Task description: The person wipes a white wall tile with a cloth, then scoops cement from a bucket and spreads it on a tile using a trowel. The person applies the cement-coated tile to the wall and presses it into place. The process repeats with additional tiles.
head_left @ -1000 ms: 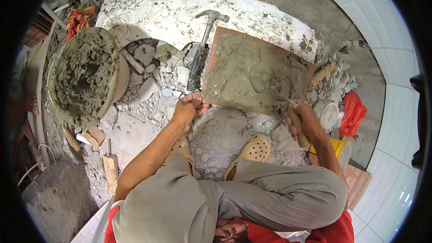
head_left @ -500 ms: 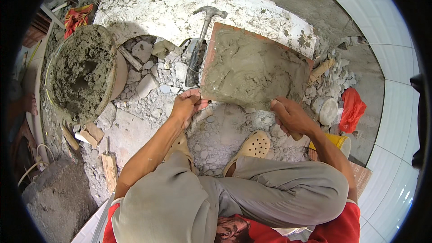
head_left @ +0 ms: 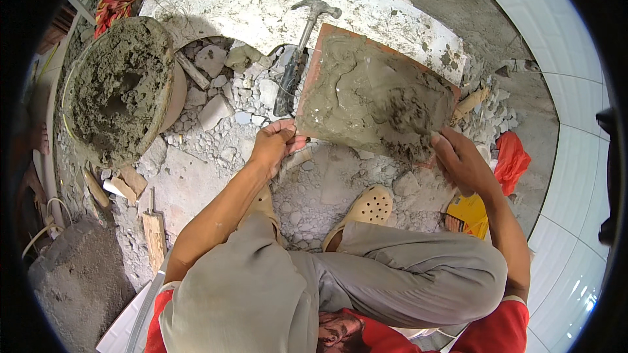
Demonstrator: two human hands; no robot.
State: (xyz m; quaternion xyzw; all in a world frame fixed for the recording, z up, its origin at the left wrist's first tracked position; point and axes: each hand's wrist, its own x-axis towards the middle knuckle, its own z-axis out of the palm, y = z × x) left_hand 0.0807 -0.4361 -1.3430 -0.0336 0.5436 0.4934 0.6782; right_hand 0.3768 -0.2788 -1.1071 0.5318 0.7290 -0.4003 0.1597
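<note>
A reddish tile (head_left: pixel 311 75) is held level over the rubble, its upper face spread with wet grey mortar (head_left: pixel 360 88). My left hand (head_left: pixel 272 148) pinches the tile's near left corner between thumb and fingers. At the near right edge, my right hand (head_left: pixel 462 162) is closed around the handle of a trowel; its blade is hidden by the hand and the mortar. The mortar is rough and heaped toward the right, smoother toward the left. A claw hammer (head_left: pixel 288 82) with a dark grip lies just left of the tile.
A bucket (head_left: pixel 175 98) of mortar stands at the left. Behind the tile lies a mortar-spotted white board (head_left: pixel 229 1). Broken rubble (head_left: pixel 216 112) covers the ground around my clogs (head_left: pixel 371 208). To the right are a red plastic bag (head_left: pixel 513 162), a yellow container (head_left: pixel 468 212) and white wall tiles (head_left: pixel 572 150).
My right hand has moved right and slightly up along the tile's near edge. Mortar on the right side is now rougher and more heaped. My left hand keeps its hold on the corner.
</note>
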